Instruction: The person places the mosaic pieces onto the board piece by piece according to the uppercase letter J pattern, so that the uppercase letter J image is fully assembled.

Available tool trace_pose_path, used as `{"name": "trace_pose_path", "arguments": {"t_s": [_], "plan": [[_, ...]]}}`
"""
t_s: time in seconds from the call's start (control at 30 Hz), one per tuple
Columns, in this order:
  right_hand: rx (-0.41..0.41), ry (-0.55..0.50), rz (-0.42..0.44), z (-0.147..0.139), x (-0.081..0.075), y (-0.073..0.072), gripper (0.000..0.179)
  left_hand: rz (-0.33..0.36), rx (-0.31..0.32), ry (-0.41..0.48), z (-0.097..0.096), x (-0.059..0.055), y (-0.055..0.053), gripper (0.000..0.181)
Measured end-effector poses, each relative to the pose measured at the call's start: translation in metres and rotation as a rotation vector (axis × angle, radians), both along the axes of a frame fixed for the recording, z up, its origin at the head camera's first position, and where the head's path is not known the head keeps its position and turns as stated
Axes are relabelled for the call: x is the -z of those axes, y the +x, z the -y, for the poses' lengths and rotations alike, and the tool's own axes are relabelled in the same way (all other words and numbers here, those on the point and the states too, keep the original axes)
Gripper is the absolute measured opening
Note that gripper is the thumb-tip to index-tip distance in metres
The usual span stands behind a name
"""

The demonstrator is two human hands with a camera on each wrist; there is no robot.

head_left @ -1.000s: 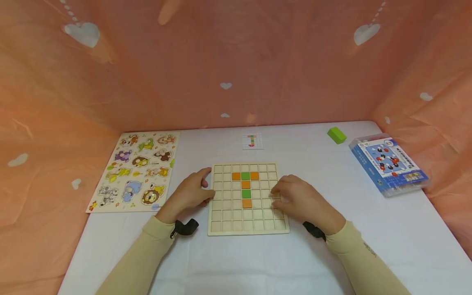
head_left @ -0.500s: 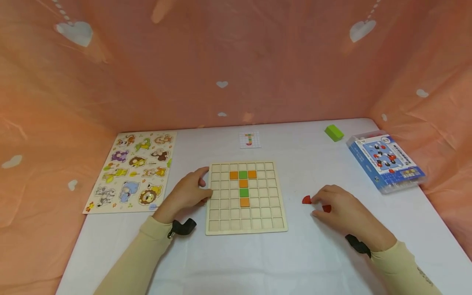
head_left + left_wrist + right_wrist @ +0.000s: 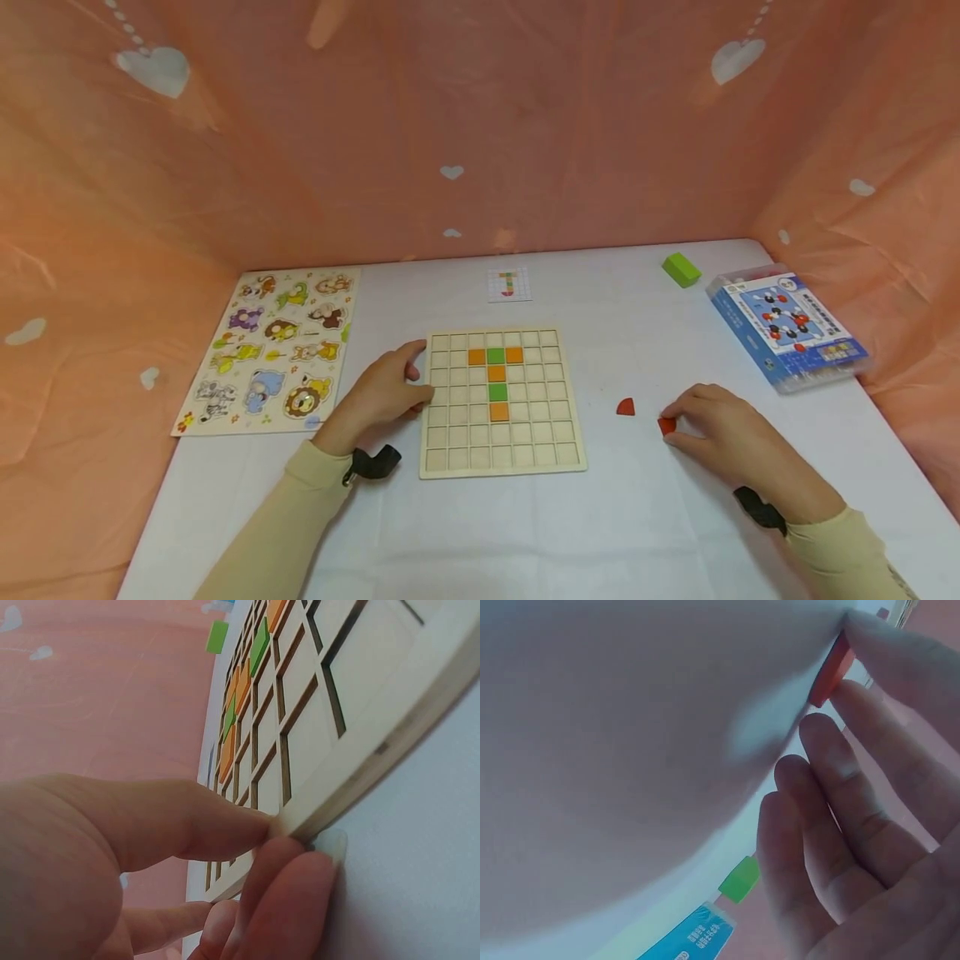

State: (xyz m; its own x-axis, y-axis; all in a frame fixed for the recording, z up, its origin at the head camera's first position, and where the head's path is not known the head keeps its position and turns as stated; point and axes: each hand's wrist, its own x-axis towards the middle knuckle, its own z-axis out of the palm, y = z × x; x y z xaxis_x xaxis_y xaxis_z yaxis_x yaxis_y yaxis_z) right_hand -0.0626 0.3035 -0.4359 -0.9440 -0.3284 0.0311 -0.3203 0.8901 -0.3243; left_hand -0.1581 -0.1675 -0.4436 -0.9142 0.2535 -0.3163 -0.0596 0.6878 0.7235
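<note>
In the head view a pale wooden grid board (image 3: 457, 458) lies in the middle, with orange tiles (image 3: 498, 412) and green tiles (image 3: 497, 392) forming a T in its cells. My left hand (image 3: 378, 392) holds the board's left edge; up close, the thumb (image 3: 217, 825) touches the rim and curled fingertips sit against its side. To the right of the board, my right hand (image 3: 731, 429) pinches a red tile (image 3: 832, 671) between thumb and index finger, at the tabletop. Its shape is partly covered. A red quarter-circle tile (image 3: 626, 407) lies between that hand and the board.
A small pattern card (image 3: 509, 285) lies behind the board. An animal puzzle board (image 3: 262, 350) is on the left. At the back right are a green block (image 3: 681, 270) and a blue boxed molecule set (image 3: 787, 329). Orange cloth (image 3: 480, 125) hangs around the white table (image 3: 450, 542).
My right hand has moved right, from the board's right edge to the red tiles, and now pinches one. The left hand stays at the board's left edge.
</note>
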Motion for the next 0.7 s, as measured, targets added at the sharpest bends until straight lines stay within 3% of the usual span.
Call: {"name": "trace_pose_path", "arguments": {"t_s": [0.23,0.4,0.7], "plan": [[-0.017,0.002,-0.031,-0.001,0.001,-0.002,0.020,0.000,-0.004,0.021,0.001,0.001,0.000,0.087],[-0.017,-0.004,-0.007,0.002,-0.002,-0.004,0.018,-0.009,0.001,0.015,0.002,0.000,0.000,0.087],[-0.037,-0.025,0.056,0.038,-0.005,-0.017,0.015,-0.007,-0.002,0.002,0.000,0.001,0.001,0.087]]}}
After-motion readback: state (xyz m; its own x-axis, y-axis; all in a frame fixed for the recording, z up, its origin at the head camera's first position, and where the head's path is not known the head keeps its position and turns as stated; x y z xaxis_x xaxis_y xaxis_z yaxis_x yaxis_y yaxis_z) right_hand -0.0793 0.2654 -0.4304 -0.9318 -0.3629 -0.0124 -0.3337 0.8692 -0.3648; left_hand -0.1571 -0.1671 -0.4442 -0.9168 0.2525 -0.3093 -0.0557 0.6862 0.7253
